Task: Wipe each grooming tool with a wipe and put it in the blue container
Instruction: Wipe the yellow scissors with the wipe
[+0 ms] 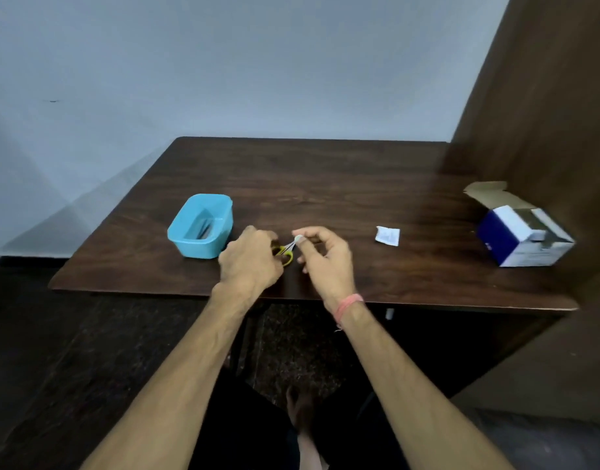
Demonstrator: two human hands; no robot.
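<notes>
Small scissors with yellow handles (287, 255) are held over the table's front edge by my left hand (249, 261), which grips the handles. My right hand (322, 254) pinches a small white wipe (297, 239) around the blade tips between thumb and forefinger. The blue container (203, 244) stands just left of my left hand, with something flat and dark lying inside that I cannot make out.
A torn white wipe packet (387, 235) lies to the right of my hands. An open blue-and-white box (522, 232) stands at the table's right side, next to a brown wall panel (546, 113). The wooden table (325, 184) meets a pale wall at the back.
</notes>
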